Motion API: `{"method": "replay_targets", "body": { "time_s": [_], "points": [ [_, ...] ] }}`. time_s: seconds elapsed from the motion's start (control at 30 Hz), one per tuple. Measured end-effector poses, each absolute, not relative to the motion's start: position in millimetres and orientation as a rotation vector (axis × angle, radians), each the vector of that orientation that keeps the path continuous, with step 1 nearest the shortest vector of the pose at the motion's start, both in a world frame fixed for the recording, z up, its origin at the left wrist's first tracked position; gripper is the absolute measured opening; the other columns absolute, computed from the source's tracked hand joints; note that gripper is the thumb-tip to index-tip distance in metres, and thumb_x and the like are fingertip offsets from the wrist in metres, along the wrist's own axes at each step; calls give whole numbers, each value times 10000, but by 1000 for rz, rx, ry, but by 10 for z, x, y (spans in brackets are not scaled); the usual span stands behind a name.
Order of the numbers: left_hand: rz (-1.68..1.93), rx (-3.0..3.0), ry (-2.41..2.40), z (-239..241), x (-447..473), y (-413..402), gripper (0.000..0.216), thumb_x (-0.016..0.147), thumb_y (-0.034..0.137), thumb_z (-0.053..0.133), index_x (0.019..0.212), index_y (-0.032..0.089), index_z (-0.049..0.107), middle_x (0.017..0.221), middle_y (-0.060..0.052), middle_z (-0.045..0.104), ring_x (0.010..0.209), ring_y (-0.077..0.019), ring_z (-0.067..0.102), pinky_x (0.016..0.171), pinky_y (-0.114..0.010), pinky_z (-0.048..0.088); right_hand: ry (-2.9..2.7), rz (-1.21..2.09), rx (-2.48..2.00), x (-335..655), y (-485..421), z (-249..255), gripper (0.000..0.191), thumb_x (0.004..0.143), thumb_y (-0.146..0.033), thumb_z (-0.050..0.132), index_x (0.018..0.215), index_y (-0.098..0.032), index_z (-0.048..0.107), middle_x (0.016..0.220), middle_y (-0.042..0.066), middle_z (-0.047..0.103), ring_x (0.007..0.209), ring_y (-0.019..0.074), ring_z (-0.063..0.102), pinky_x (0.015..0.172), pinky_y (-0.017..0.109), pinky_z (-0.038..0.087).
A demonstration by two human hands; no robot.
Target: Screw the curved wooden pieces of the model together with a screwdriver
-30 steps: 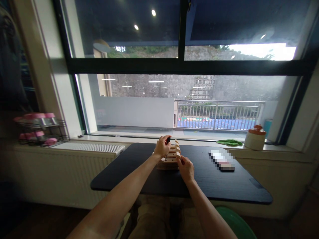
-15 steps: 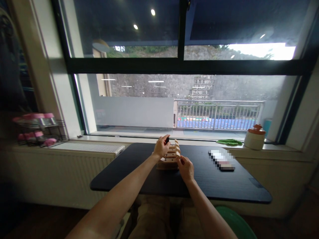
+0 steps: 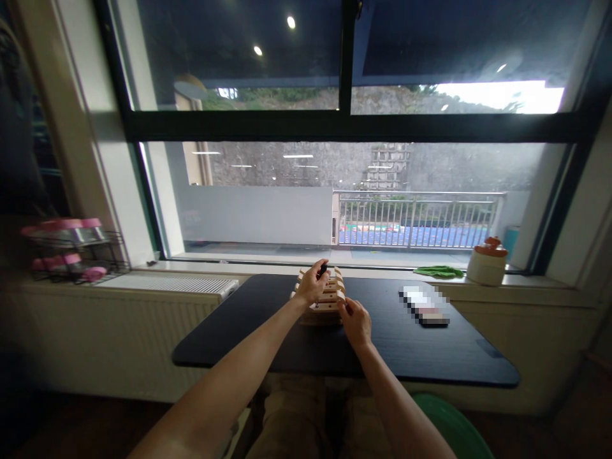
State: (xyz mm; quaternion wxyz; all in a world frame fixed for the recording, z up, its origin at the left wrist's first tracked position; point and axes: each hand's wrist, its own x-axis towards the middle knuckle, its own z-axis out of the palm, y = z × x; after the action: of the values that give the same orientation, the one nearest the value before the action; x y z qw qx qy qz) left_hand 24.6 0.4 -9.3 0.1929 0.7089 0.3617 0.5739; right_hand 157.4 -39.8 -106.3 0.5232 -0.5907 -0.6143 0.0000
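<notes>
A small wooden slatted piece [image 3: 329,294] stands on the black table [image 3: 268,331], near its far edge. My left hand [image 3: 310,285] is closed around a small black-handled tool [image 3: 323,269], held upright against the piece's left side. My right hand [image 3: 355,320] rests at the piece's near right corner, with its fingers pinched on the edge of a slat. Both forearms reach in from the bottom of the view.
A flat blurred item [image 3: 424,304] lies on the table to the right. On the windowsill stand a cream jar with an orange lid [image 3: 486,264] and a green cloth [image 3: 438,271]. A wire rack with pink-lidded containers [image 3: 71,248] sits at left. A green stool [image 3: 449,427] is below right.
The hands and the wooden piece stay almost where they were. My left hand has shifted very slightly on the tool. The view has drifted a little.
</notes>
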Motion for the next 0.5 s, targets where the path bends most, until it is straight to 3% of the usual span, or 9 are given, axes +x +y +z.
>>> {"method": "replay_targets", "body": {
  "time_s": [0.13, 0.37, 0.5],
  "points": [
    [1550, 1998, 1046, -86, 229, 59, 377, 761, 283, 539, 1121, 169, 545, 906, -58, 637, 602, -99, 567, 625, -252, 490, -1474, -2, -1408, 1576, -402, -1067, 408, 849, -494, 368, 810, -203, 651, 660, -9, 544, 580, 96, 447, 556, 199, 283],
    [1662, 1941, 1114, -121, 115, 144, 312, 740, 253, 553, 1045, 200, 507, 697, 18, 575, 572, -96, 579, 541, -206, 459, -1467, -2, -1404, 1572, -380, -1079, 404, 842, -488, 376, 792, -202, 657, 657, -4, 550, 580, 99, 455, 559, 203, 285],
    [1609, 1934, 1060, -119, 86, 150, 248, 742, 271, 551, 973, 195, 500, 687, 19, 575, 569, -101, 591, 525, -202, 456, -1464, -2, -1399, 1574, -374, -1081, 404, 842, -481, 372, 799, -201, 660, 659, -1, 553, 586, 101, 460, 559, 202, 288]
  ]
}}
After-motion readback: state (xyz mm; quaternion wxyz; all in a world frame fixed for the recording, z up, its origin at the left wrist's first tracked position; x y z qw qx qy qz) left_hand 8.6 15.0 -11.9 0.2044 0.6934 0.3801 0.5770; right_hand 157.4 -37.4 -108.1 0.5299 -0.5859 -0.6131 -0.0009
